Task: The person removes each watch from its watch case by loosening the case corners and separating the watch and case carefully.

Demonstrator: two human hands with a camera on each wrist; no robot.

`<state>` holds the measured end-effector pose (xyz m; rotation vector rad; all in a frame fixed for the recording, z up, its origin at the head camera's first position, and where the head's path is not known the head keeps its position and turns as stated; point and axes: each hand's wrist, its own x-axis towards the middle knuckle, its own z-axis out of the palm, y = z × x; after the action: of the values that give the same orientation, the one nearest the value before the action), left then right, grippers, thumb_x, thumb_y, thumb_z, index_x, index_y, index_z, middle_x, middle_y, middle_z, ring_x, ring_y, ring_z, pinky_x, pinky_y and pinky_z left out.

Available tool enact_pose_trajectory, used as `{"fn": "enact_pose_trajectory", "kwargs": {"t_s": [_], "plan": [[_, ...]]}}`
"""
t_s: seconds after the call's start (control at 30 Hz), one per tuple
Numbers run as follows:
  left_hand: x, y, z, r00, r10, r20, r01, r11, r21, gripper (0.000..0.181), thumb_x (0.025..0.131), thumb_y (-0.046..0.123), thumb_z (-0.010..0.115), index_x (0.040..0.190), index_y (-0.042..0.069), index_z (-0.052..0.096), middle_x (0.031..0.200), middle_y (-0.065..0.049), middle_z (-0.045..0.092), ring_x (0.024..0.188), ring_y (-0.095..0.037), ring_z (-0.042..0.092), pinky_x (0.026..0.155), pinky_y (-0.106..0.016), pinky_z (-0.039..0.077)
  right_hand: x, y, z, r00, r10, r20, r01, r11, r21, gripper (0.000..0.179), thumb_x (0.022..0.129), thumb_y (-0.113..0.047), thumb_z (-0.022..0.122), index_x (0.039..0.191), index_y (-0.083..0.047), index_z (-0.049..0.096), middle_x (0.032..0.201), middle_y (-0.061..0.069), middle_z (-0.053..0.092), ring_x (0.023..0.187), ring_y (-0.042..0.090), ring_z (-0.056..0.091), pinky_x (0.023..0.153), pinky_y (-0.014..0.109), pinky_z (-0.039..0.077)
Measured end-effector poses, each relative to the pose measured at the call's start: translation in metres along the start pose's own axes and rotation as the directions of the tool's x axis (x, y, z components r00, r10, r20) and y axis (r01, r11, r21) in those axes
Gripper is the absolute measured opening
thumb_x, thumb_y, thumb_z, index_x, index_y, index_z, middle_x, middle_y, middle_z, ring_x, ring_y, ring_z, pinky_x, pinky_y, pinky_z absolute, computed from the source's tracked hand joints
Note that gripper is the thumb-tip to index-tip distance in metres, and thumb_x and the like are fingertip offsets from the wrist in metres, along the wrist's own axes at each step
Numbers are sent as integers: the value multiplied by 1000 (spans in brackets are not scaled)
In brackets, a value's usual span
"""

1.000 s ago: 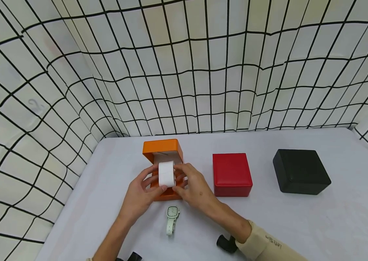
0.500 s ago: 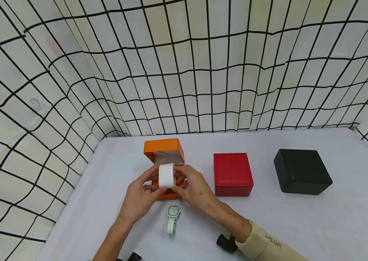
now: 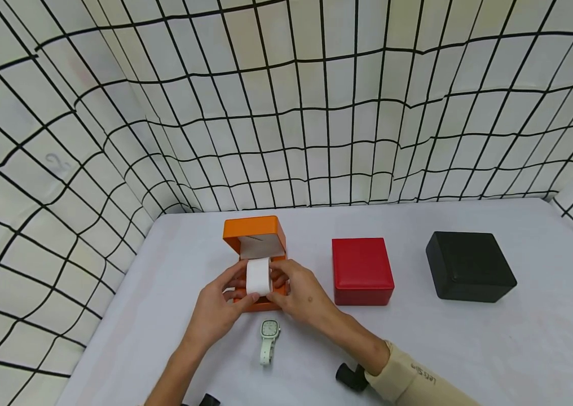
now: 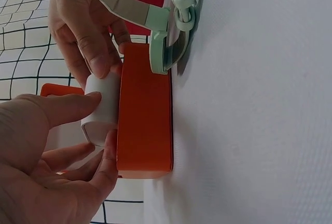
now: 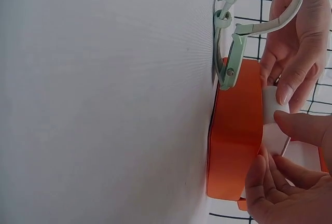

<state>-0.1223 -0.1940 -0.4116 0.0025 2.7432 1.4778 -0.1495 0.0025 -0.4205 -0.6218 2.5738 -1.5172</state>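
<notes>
I see the left hand (image 3: 217,306) and right hand (image 3: 303,290) gripping a white roll (image 3: 258,276) at the mouth of the open orange box (image 4: 145,110); its depth inside I can't tell. The watch (image 3: 269,329) lies just nearside. Rightward, strips of white table (image 3: 469,352) part orange box, red box (image 3: 362,268) and black box (image 3: 471,265), all inside the far edge.

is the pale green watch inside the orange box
No, the watch lies on the white tabletop, on the near side of the open orange box.
</notes>
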Motion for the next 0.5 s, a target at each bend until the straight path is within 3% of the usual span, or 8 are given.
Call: {"fn": "enact_pose_trajectory", "kwargs": {"t_s": [0.5], "plan": [[2, -3, -1, 999, -30, 12, 30, 1000, -7, 69, 88, 8, 82, 150, 18, 53, 123, -14, 67, 107, -24, 64, 84, -13, 57, 2, -1, 0, 999, 26, 26, -26, 1000, 18, 49, 89, -7, 81, 133, 1, 61, 115, 9, 70, 98, 19, 64, 87, 33, 62]]}}
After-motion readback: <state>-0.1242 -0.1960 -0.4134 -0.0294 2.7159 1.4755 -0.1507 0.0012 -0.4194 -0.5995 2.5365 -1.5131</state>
